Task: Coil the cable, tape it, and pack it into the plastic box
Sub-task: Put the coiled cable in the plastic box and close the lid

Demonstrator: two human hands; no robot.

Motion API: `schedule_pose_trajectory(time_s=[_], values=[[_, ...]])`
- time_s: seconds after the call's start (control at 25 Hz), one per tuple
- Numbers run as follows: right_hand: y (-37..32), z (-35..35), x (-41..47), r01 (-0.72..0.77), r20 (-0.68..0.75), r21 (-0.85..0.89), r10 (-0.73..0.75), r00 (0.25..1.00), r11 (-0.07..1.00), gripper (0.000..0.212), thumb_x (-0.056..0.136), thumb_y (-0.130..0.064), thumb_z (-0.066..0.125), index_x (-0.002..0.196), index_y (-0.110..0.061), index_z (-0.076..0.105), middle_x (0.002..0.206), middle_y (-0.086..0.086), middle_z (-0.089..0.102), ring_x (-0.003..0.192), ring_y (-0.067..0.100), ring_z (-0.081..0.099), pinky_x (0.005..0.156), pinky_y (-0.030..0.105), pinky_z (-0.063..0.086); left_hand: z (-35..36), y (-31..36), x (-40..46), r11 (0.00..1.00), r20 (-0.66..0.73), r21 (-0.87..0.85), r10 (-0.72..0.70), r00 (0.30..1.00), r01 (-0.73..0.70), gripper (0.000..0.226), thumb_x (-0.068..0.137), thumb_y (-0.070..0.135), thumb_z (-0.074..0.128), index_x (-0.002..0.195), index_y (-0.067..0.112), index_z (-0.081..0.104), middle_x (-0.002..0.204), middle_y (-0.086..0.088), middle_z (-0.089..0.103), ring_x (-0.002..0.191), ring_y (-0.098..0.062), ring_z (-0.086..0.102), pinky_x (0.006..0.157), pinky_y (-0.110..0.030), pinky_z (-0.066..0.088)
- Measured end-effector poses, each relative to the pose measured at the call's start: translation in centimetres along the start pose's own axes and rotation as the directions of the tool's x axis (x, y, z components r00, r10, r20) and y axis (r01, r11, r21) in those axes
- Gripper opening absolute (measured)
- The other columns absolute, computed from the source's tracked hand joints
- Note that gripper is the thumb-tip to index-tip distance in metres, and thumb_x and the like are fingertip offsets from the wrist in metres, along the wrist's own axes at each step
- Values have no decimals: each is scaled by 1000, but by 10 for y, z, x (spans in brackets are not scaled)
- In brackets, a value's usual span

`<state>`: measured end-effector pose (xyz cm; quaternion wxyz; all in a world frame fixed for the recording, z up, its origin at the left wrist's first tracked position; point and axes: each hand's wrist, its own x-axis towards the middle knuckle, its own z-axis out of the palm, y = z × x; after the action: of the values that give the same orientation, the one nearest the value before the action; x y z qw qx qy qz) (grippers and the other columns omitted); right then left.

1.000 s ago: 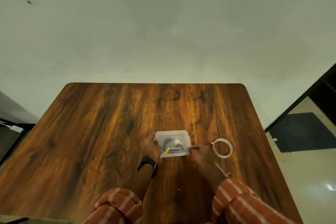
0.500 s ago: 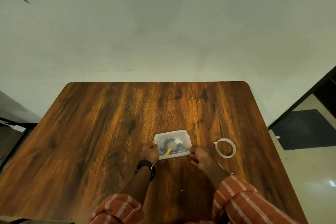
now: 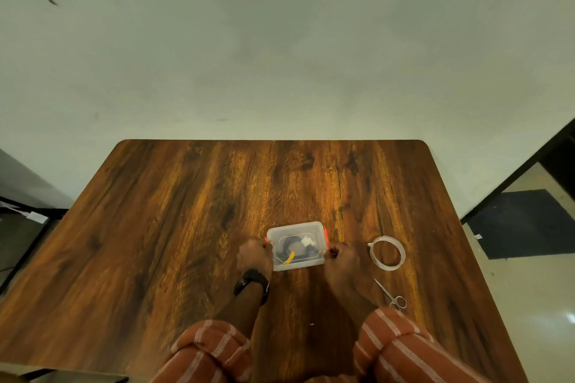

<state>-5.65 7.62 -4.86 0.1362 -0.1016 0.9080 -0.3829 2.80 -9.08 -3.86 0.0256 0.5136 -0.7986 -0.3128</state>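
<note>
Both hands are pressed against a small clear plastic box point(image 3: 297, 246) on the wooden table point(image 3: 186, 227). At the box's left short end the left hand point(image 3: 253, 255) is set, with its fingers curled against the red clip there; a dark watch point(image 3: 252, 283) is worn on that wrist. At the right short end the right hand point(image 3: 340, 258) is placed in the same way, its fingertips closed on the lower part of the red clip on that side. The lid is seen seated on the box, and through it the coiled dark cable point(image 3: 287, 250) is made out, with a white piece near the far right corner and a yellow strip near the front; how the cable is bound cannot be told through the cloudy plastic. Just to the right of the right hand a roll of clear tape point(image 3: 387, 253) is laid flat on the table, apart from the box. Nearer the table's front edge, below the tape, small scissors point(image 3: 390, 294) are laid with the tips pointing away toward the box. Striped orange sleeves point(image 3: 401, 348) are rolled above both forearms.
</note>
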Motion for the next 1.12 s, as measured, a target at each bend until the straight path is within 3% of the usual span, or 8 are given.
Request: schedule_pose_trajectory(time_s=[0.08,0.24,0.36,0.48,0.6,0.8,1.0,1.12], values=[[0,-1,1,32,-1,-17,-32,999,999,23,92,-27,67,109,-14,74,105,3,72,94,20,67,87,37,56,-2,4,2,998,30,52,22,999,-24,29,99,25,55,84,6,70,81,-10,69,74,-21,66,69,-35,59],[36,-35,-9,106,-94,-131,-118,988,986,28,97,-34,54,117,-18,68,121,4,62,102,23,64,81,33,52,-1,1,0,991,8,-101,92,996,-90,33,99,18,54,72,5,69,71,-9,66,67,-21,60,67,-37,55],[66,-66,-10,-90,-125,-250,60,990,964,48,96,-34,57,140,-16,52,149,15,44,130,35,50,103,46,45,-3,-6,-10,976,-9,-175,128,992,-128,23,99,16,54,97,8,75,96,-9,75,86,-23,67,77,-29,53],[61,-72,-8,-107,-69,85,113,991,991,43,101,-29,51,142,-17,51,143,14,53,129,31,51,103,36,43,-6,-9,-21,957,-10,-265,119,993,-117,27,100,9,51,119,8,70,121,-8,71,109,-24,65,99,-37,50],[37,-67,-10,63,-126,122,-47,991,991,35,103,-22,46,137,-20,55,119,-7,64,114,20,58,86,14,41,-7,-9,-24,927,-21,-368,76,997,-78,29,99,2,48,120,5,68,123,-11,69,111,-25,63,101,-44,48],[-14,-11,4,564,173,-304,-538,825,768,35,86,-9,68,121,-12,70,121,7,65,112,27,59,92,36,52,-6,-11,-27,913,39,-407,45,998,-26,28,99,4,48,125,4,60,128,-12,65,117,-26,60,105,-48,45],[-33,34,4,585,410,-345,-443,797,734,41,93,-18,62,134,-19,59,135,3,55,126,24,48,105,35,43,-10,-9,-30,897,28,-440,53,998,-35,19,98,5,50,111,5,65,119,-11,69,106,-25,64,95,-43,50],[-20,23,-1,609,363,-371,-494,790,701,40,98,-25,52,137,-24,56,140,1,54,126,23,49,102,38,45,-11,-11,-29,899,45,-437,42,998,-18,19,97,2,51,111,5,63,120,-10,68,108,-24,63,94,-38,49]])
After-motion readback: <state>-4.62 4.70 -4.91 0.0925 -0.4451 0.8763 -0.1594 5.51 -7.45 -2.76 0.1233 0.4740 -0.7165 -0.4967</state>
